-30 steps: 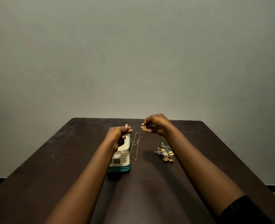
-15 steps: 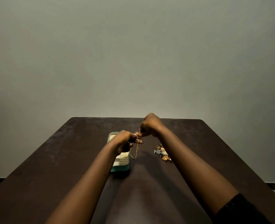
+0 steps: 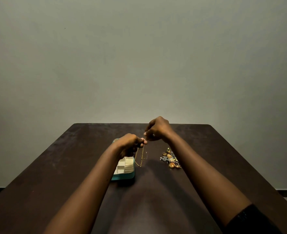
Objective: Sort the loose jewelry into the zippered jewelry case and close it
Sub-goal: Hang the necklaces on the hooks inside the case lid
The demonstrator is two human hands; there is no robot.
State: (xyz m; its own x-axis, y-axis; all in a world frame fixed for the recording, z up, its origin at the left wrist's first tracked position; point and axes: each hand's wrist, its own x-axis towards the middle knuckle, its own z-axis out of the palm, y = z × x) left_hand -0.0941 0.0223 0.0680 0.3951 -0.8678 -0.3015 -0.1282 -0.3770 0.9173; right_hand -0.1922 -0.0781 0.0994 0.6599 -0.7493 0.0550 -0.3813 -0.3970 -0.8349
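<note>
Above open teal jewelry case [image 3: 123, 177], left hand [image 3: 129, 144] and right hand [image 3: 158, 128] pinching gold chain [image 3: 139, 157], no readable writing

Both bare forearms reach forward over the table [image 3: 55, 166], converging toward its far middle. The left hand [image 3: 130, 144] is curled, knuckles up, fingertips pinched together at its right side. The right hand [image 3: 158, 128] sits slightly farther and higher, wrist bent down, thumb and fingers pinched and pointing toward the left hand. The two sets of fingertips almost meet, both gripping the top of a thin chain [image 3: 139, 157]. A dark sleeve [image 3: 250, 220] covers the right upper arm.
</note>
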